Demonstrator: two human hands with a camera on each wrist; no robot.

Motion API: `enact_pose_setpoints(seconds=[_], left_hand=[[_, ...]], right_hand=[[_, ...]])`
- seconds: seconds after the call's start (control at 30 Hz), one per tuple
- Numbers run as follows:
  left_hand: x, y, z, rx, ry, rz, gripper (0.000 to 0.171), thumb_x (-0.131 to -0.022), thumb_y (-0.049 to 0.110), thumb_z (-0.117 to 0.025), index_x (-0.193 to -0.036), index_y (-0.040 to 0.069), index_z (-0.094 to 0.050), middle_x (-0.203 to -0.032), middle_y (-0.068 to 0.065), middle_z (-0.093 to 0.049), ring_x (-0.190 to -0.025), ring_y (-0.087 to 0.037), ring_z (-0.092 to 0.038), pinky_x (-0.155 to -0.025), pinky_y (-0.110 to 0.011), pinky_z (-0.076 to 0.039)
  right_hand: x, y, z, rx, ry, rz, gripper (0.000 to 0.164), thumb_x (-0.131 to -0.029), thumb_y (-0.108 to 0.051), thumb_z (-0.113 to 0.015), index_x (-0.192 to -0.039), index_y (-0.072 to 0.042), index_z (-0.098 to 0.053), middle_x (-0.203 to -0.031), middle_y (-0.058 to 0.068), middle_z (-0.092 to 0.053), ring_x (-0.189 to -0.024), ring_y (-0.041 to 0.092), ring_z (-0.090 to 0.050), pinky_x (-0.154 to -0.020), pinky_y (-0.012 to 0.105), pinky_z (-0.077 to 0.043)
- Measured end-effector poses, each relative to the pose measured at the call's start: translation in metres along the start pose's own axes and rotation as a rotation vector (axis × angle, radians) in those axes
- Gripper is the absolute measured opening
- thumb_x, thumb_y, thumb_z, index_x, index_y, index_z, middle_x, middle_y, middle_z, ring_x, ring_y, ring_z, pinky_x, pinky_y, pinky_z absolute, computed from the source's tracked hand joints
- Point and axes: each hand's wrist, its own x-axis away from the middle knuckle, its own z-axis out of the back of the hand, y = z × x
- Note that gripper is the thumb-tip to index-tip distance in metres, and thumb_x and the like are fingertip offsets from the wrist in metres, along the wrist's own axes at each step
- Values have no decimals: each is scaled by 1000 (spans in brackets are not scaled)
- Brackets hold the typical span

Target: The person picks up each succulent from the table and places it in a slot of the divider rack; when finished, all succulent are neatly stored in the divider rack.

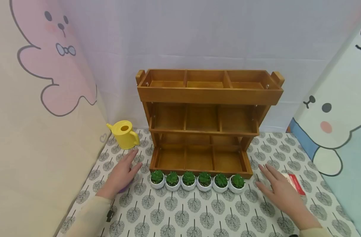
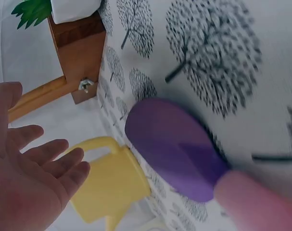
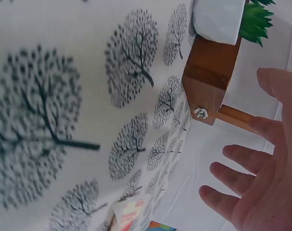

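My left hand [image 1: 121, 176] hovers above the tablecloth with its fingers extended and holds nothing. Below it lies a purple toy shovel [image 2: 170, 144] with a pink handle, mostly hidden by the hand in the head view. A yellow watering can [image 1: 125, 136] stands just beyond the fingertips. On the other side, my right hand [image 1: 279, 189] also has its fingers extended, with nothing in it. It is nearest to a red and white packet [image 1: 297, 185]. Between the hands, several small potted succulents [image 1: 188, 181] in white pots form a row.
Directly behind the succulents stands a three-tier wooden shelf [image 1: 210, 95] with divided compartments. A white cloth with tree prints [image 1: 180, 217] covers the table. Fabric walls with cartoon animals [image 1: 325, 131] enclose the back and sides.
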Motion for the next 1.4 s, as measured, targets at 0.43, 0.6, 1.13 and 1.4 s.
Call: enact_pose_setpoints(seconds=[0.43, 0.6, 1.13, 1.4], left_hand=[[-11, 5, -30, 333, -77, 137, 65, -111, 37, -53, -165, 10, -31, -162, -20, -40, -142, -44, -45, -114, -60, -41], [-14, 7, -41, 383, -61, 157, 62, -110, 30, -57, -163, 7, -34, -157, -24, -46, -137, -45, -52, -109, -58, -48], [-12, 18, -74, 563, 21, 262, 61, -108, 27, -61, -161, 8, -38, -154, -21, -50, -139, -42, -50, -116, -54, -42], [-13, 23, -80, 623, 28, 285, 60, -109, 21, -58, -162, 4, -36, -157, -23, -46, -141, -42, -48, -117, -53, -39]], right_hand=[[17, -16, -24, -147, 13, -103, 63, -103, -43, -67, -151, -4, -53, -147, 28, -50, -130, 54, -48, -94, 74, -47], [20, -24, -34, -208, -1, -126, 63, -102, -44, -68, -150, -5, -53, -145, 24, -54, -127, 48, -55, -96, 69, -50], [14, -48, -59, -466, 21, -220, 66, -101, -43, -71, -148, -1, -52, -142, 21, -58, -123, 39, -62, -97, 50, -58], [11, -56, -61, -530, -15, -321, 77, -98, -47, -72, -153, 0, -45, -147, 25, -54, -130, 42, -57, -105, 48, -53]])
